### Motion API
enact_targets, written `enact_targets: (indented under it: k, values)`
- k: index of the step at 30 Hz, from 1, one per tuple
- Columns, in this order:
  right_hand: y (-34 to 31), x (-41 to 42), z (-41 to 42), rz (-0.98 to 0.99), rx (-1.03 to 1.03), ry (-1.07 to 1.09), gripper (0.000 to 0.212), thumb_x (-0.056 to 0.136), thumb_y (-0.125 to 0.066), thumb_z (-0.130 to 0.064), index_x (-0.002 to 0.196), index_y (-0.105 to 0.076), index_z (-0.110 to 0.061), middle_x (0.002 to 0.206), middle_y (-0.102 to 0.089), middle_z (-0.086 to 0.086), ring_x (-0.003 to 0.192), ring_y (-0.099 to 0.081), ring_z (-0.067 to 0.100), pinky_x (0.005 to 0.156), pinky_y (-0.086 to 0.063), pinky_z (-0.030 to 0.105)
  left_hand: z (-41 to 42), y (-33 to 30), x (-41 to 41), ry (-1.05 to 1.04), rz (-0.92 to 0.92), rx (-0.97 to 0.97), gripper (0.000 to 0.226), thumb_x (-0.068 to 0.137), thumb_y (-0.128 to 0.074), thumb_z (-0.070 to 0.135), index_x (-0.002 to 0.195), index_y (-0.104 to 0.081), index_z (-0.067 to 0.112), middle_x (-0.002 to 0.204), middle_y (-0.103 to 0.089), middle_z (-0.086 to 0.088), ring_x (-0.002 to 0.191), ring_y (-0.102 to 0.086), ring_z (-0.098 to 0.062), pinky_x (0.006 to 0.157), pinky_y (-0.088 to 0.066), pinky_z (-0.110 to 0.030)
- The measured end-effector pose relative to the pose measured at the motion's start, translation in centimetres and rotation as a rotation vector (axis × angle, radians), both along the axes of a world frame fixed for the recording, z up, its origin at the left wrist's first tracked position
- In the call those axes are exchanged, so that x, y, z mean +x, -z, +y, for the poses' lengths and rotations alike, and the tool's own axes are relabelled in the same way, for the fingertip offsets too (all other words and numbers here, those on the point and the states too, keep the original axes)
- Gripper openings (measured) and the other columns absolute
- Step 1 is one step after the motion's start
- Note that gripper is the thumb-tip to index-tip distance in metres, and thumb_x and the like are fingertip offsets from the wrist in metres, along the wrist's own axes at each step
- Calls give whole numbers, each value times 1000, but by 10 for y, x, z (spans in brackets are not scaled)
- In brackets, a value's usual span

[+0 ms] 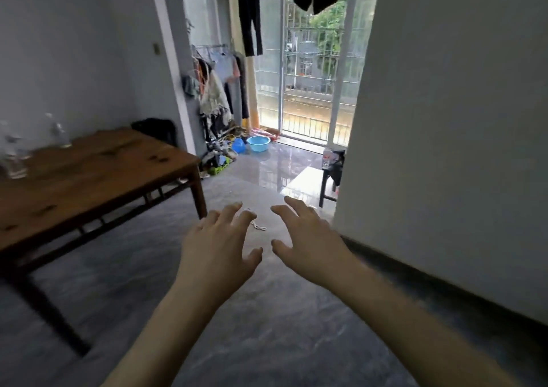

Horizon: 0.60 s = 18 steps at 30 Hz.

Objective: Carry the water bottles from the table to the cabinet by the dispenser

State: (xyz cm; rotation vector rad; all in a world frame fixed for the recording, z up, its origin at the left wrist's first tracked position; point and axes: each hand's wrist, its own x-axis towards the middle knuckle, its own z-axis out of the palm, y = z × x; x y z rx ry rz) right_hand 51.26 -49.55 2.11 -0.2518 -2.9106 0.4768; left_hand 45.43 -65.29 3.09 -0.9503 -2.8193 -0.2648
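Clear water bottles stand on the brown wooden table (98,176) at the left: one blurred bottle (59,131) near the wall and a blurred cluster (13,155) at the frame's left edge. My left hand (219,247) and my right hand (308,238) are stretched out in front of me over the floor, palms down, fingers spread, both holding nothing. They are to the right of the table and well away from the bottles. No cabinet or dispenser shows in this view.
A white wall (459,134) juts in on the right. Behind it a dark stool (327,185) bears a labelled bottle (326,157). Ahead are a balcony door, hanging clothes (216,90), a blue basin (258,143) and a small white cord (258,226) on the grey floor.
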Motion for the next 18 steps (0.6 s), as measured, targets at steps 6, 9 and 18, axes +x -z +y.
enact_targets:
  k: [6, 9, 18]
  values:
    - [-3, -91, -88, 2, 21, -185, 62, 94, -54, -42, 150, -30, -33, 164, -19, -3, 145, -29, 21, 114, -33, 43, -98, -2, -59, -214, 13, -28, 63, 93, -57, 51, 150, -37, 34, 163, -32, 5, 146, -38, -21, 114, -34, -39]
    - [0, -134, -129, -8, 20, -246, 62, 93, -55, -41, 150, -30, -32, 164, -18, -2, 145, -31, 21, 111, -36, 43, -146, 0, -91, -317, 26, -55, 66, 94, -56, 53, 152, -33, 33, 166, -27, 3, 147, -34, -21, 117, -30, -39]
    - [17, -232, -171, -44, 22, -283, 65, 92, -55, -36, 150, -28, -27, 163, -18, 2, 147, -29, 23, 113, -34, 42, -212, 10, -172, -500, -8, -72, 66, 97, -52, 55, 155, -31, 31, 169, -19, 1, 152, -25, -21, 121, -25, -40]
